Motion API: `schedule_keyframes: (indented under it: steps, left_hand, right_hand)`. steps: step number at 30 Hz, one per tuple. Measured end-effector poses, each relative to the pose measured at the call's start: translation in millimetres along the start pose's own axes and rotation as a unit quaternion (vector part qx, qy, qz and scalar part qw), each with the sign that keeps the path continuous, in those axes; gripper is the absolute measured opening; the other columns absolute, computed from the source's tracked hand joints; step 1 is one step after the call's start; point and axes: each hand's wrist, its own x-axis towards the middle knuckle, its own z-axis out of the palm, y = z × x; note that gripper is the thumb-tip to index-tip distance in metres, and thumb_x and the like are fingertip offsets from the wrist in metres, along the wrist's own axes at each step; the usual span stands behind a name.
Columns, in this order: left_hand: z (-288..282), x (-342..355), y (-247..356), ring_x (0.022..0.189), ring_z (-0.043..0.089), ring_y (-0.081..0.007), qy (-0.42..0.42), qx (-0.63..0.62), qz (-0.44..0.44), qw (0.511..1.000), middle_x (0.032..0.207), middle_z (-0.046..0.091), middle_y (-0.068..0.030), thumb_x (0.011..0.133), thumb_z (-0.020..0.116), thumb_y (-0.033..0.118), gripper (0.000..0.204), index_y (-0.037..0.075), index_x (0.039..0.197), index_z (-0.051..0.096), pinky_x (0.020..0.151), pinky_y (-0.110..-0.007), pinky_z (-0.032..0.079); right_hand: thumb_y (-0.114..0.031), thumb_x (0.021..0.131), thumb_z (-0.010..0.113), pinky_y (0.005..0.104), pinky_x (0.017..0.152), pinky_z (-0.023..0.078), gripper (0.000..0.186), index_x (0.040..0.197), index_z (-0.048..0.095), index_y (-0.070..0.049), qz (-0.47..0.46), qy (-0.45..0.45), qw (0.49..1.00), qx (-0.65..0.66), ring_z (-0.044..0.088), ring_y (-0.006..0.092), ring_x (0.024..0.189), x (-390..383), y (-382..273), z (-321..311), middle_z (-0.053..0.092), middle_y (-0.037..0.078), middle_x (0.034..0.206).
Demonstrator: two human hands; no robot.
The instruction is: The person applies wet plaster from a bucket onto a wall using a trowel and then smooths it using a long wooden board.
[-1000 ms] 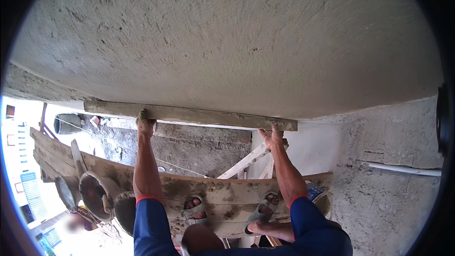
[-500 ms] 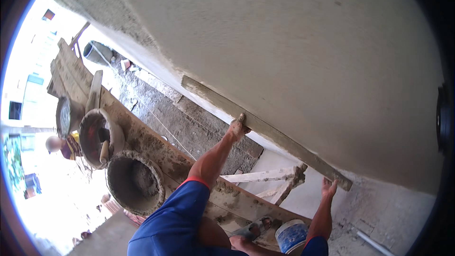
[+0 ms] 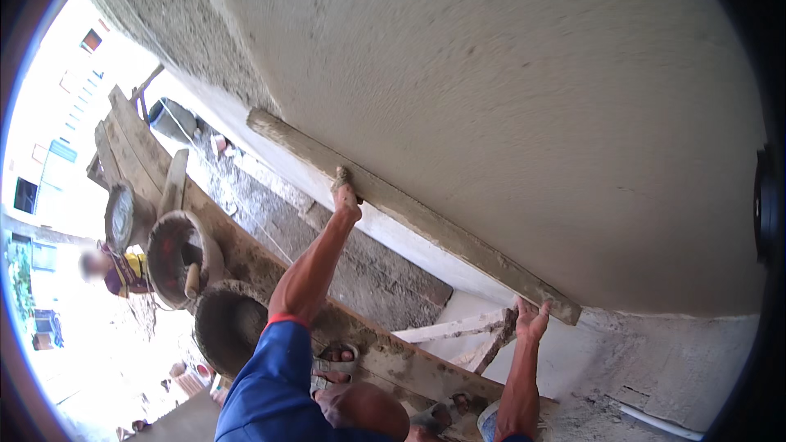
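One long wooden straightedge [image 3: 409, 213] lies slantwise against the freshly plastered wall [image 3: 508, 98], and two hands grip it: the left hand [image 3: 346, 195] clasps it near the middle, the right hand [image 3: 532, 321] grasps near its lower end. Below, on the scaffold plank [image 3: 246, 254], stand two mortar pans [image 3: 176, 258]. Smooth plaster spreads wide above the straightedge; rougher wall lies beneath it.

Strong daylight is being admitted from the left, where the open street is being blown out to white glare. The plastered wall [image 3: 508, 90] is being evenly lit yet smeared by motion blur. Straight edges are being bent toward the black fisheye rim.
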Motion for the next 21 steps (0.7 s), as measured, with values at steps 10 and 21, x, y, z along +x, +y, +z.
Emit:
schedule_keyframes:
  steps: [10, 21]
  left_hand:
    - [135.4, -220.7, 160.0, 0.107, 0.045, -0.0254, -0.080, -0.037, 0.036, 0.995, 0.126, 0.040, -0.0167, 0.083, 0.049, 0.055, 0.078, -0.001, 0.131, 0.024, 0.088, -0.040, 0.039]
    - [203.3, -302.1, 221.4, 0.101, 0.033, -0.0206, -0.061, 0.033, 0.180, 0.981, 0.111, 0.035, -0.0140, 0.084, 0.047, 0.054, 0.066, 0.000, 0.116, 0.027, 0.086, -0.034, 0.026]
  right_hand:
    - [-0.034, 0.091, 0.045, 0.0500, 0.100, 0.032, 0.045, 0.126, 0.039, -0.007, -0.135, 0.033, 0.990, 0.007, 0.039, 0.0327, 0.119, -143.4, -202.8, 104.3, 0.040, 0.014, 0.130]
    - [-0.033, 0.087, 0.051, 0.0352, 0.084, 0.049, 0.041, 0.118, 0.046, -0.007, -0.208, 0.021, 0.970, -0.120, 0.053, 0.0238, 0.105, -217.0, -307.0, 151.4, 0.052, 0.012, 0.117]
